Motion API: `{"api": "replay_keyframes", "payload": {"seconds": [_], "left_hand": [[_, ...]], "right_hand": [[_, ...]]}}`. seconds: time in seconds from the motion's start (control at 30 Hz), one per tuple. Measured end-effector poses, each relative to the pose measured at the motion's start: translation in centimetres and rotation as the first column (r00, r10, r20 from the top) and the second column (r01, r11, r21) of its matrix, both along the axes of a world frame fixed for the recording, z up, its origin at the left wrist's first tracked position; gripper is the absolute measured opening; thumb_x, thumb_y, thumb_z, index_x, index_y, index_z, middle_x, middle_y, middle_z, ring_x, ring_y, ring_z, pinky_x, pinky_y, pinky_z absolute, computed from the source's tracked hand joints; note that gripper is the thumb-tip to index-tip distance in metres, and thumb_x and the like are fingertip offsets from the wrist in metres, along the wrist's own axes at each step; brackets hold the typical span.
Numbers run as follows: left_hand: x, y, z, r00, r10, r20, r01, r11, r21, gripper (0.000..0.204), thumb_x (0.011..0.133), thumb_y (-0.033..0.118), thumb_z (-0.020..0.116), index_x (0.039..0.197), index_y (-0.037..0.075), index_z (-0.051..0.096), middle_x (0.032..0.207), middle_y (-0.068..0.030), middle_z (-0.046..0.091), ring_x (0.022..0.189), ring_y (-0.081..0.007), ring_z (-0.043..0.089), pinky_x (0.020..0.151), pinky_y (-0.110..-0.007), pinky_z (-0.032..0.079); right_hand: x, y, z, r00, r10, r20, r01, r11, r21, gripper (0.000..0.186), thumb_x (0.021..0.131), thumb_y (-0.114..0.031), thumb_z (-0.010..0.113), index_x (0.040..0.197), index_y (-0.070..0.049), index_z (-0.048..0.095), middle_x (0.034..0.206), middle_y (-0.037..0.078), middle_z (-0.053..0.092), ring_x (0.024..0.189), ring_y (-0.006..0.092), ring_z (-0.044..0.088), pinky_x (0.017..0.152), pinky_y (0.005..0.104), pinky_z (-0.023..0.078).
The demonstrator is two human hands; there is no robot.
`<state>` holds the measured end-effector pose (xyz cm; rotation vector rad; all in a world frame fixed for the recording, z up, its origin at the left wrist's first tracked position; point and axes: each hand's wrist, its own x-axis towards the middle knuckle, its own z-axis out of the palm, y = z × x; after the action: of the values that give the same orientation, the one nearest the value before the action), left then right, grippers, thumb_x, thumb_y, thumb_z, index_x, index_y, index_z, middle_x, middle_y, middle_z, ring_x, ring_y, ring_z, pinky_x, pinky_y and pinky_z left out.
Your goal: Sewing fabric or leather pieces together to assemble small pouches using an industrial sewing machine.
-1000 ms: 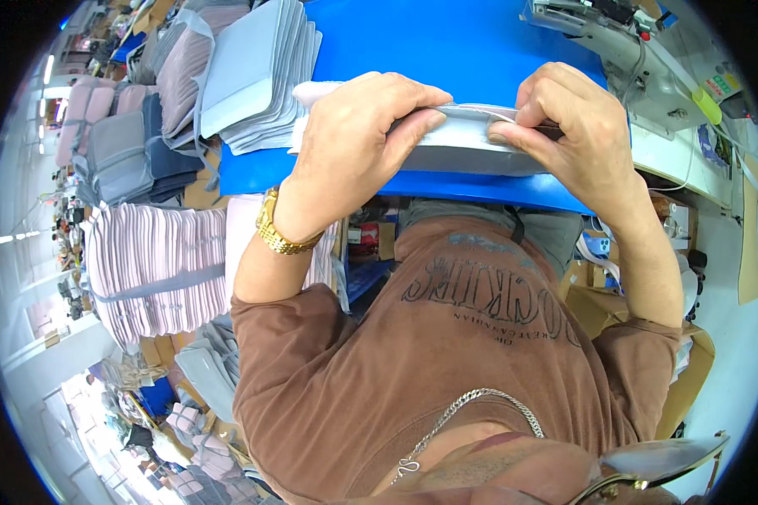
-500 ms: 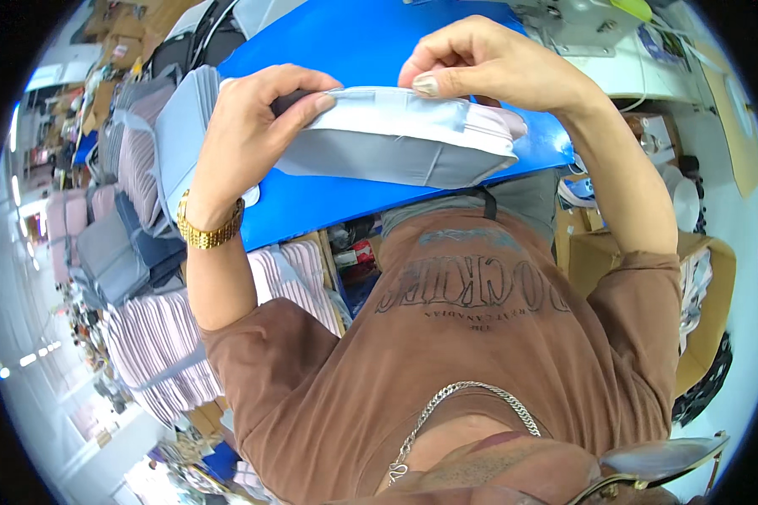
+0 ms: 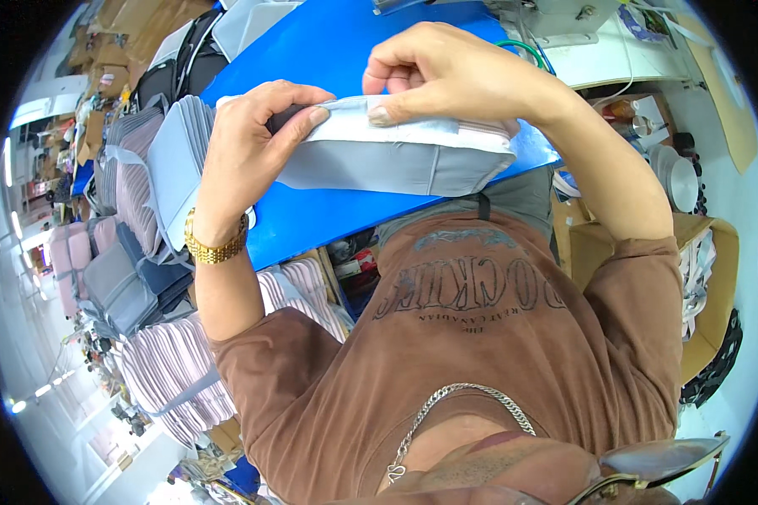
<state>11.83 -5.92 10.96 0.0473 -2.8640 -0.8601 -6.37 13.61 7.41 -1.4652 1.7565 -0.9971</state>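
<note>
A grey boxy fabric piece [image 3: 358,167] with a pale, folded upper band is held up on edge over the blue tabletop [image 3: 290,220]. My left hand [image 3: 248,143] pinches the left end of that band between thumb and fingers. Along the middle of the same edge, my right hand [image 3: 459,71] presses its thumb flat on the pale band, its fingers curled just beyond. Striped pinkish cloth shows at the piece's right end. What lies behind the band is hidden from view.
Stacked grey and striped fabric panels [image 3: 177,168] stand left of the table. Bundled striped pieces [image 3: 173,362] sit lower left. A cardboard box [image 3: 716,295] with cloth scraps is at right. Machine parts [image 3: 556,21] occupy the far right, beside a green cable [image 3: 524,49].
My right hand has slid left along the upper edge, closer to my left hand. The fabric piece has shifted slightly nearer to me, and its band lies flatter under my thumb.
</note>
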Motion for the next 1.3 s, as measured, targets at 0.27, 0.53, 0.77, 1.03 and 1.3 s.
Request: {"api": "replay_keyframes", "payload": {"seconds": [0.27, 0.53, 0.77, 1.03, 1.3], "left_hand": [[1.3, -0.8, -0.8, 0.999, 0.052, -0.005, -0.051, 0.998, 0.028, 0.017, 0.093, 0.008, 0.073, 0.109, 0.002, 0.079, 0.091, -0.0121, 0.074, 0.081, -0.0225, 0.070, 0.074, -0.032, 0.054], [1.1, -0.5, -1.0, 0.999, 0.048, -0.004, -0.048, 0.996, 0.072, 0.018, 0.093, 0.008, 0.073, 0.109, 0.003, 0.079, 0.093, -0.0114, 0.076, 0.081, -0.0222, 0.070, 0.074, -0.032, 0.054], [1.3, -0.4, -1.2, 0.998, 0.060, -0.020, -0.059, 0.995, 0.084, 0.018, 0.093, 0.009, 0.074, 0.109, 0.005, 0.080, 0.092, -0.0110, 0.076, 0.079, -0.0215, 0.070, 0.072, -0.031, 0.053], [1.2, -0.5, -1.1, 0.998, 0.054, -0.010, -0.054, 0.997, 0.049, 0.017, 0.093, 0.009, 0.073, 0.108, 0.004, 0.080, 0.091, -0.0117, 0.076, 0.079, -0.0223, 0.071, 0.071, -0.031, 0.054], [0.4, -0.3, -0.3, 0.999, -0.023, -0.044, 0.022, 0.999, -0.025, 0.015, 0.091, 0.011, 0.074, 0.103, 0.005, 0.080, 0.088, -0.0107, 0.075, 0.077, -0.0237, 0.069, 0.069, -0.034, 0.052]], "right_hand": [[-1.2, 6.5, -0.8, 0.959, -0.091, 0.270, 0.111, 0.992, -0.061, 0.032, 0.087, -0.015, 0.081, 0.115, 0.000, 0.075, 0.083, -0.002, 0.059, 0.077, 0.0072, 0.056, 0.067, 0.0251, 0.046], [-1.7, 7.6, -2.6, 0.877, -0.108, 0.469, 0.219, 0.957, -0.188, 0.026, 0.093, -0.007, 0.075, 0.117, 0.002, 0.075, 0.081, -0.003, 0.061, 0.071, 0.0053, 0.057, 0.062, 0.0217, 0.047], [-1.9, 7.8, -2.8, 0.885, -0.115, 0.451, 0.226, 0.953, -0.200, 0.026, 0.095, -0.009, 0.075, 0.119, 0.002, 0.075, 0.078, -0.001, 0.062, 0.067, 0.0054, 0.057, 0.060, 0.0216, 0.046], [-1.8, 7.8, -2.9, 0.884, -0.111, 0.453, 0.219, 0.957, -0.193, 0.025, 0.094, -0.007, 0.074, 0.118, 0.002, 0.075, 0.079, -0.002, 0.061, 0.067, 0.0048, 0.056, 0.060, 0.0210, 0.045], [-1.3, 5.5, -0.3, 0.947, -0.072, 0.312, 0.134, 0.974, -0.184, 0.029, 0.088, -0.010, 0.079, 0.114, 0.001, 0.076, 0.080, -0.002, 0.061, 0.071, 0.0069, 0.054, 0.063, 0.0249, 0.045]]}}
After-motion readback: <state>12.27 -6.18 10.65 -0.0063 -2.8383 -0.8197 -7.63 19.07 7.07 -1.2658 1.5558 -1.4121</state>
